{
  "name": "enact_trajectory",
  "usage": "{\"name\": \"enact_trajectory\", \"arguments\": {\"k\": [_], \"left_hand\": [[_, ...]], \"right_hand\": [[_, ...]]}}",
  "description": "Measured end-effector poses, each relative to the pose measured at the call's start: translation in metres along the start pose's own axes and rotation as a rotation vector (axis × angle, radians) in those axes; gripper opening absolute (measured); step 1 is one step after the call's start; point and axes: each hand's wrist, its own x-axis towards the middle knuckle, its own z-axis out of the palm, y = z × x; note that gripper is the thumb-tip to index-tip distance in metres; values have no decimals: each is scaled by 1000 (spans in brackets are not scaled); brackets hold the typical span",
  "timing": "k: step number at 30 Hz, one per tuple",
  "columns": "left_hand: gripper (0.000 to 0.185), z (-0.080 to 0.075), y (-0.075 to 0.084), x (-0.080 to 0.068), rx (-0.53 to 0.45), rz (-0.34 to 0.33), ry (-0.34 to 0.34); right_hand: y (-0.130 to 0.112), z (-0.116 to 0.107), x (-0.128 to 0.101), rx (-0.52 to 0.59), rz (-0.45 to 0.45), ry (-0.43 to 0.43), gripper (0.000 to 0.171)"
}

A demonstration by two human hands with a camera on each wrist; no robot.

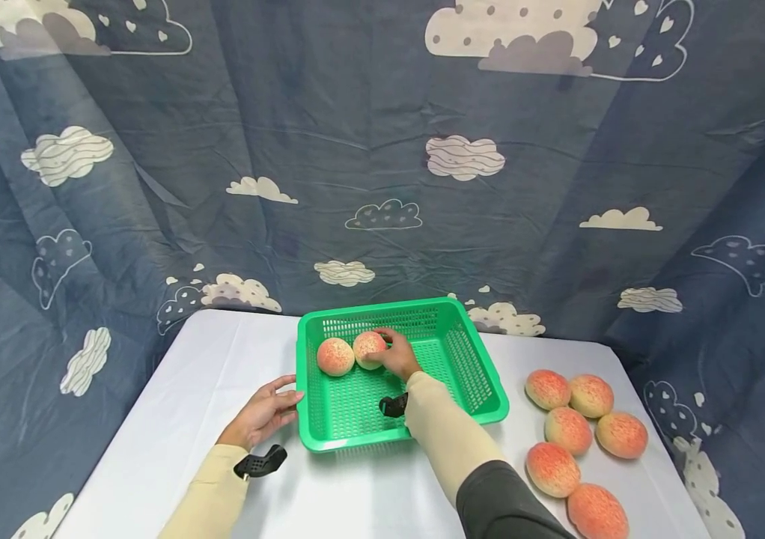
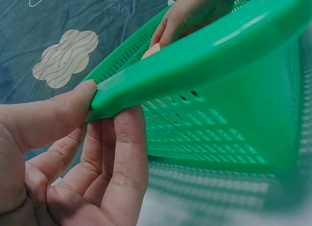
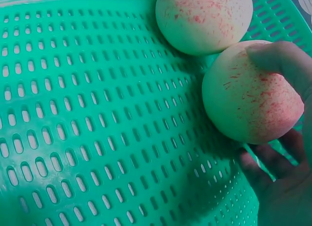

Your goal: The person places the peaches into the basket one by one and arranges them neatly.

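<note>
A green plastic basket (image 1: 355, 443) with slotted walls stands on the white table. Inside it, my right hand (image 1: 399, 355) grips a pink-speckled peach (image 3: 253, 96), thumb on one side and fingers curled round the other. Touching or nearly touching that fruit is a second peach (image 1: 335, 357), on the left within the basket. My left hand (image 1: 266, 412) pinches the basket's left rim (image 2: 146, 82), thumb on top and fingers beneath, as the left wrist view shows. The far side of the gripped peach is partly covered by my right hand.
Several more peaches (image 1: 568, 430) lie in a loose group on the table's right side. The white tablecloth (image 1: 174, 419) reaches to a dark blue curtain (image 1: 382, 172) with cloud prints, which hangs behind and beside the table.
</note>
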Motion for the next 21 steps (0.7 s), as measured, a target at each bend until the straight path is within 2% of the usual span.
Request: {"name": "enact_trajectory", "arguments": {"k": [12,21], "left_hand": [[57,2,-1,0,0,5,-3],[58,-1,-2,0,8,23,-25]], "right_hand": [[-1,-5,0,-74,-29,-42,67],[-13,-22,-10,-60,-53,-93,68]]}}
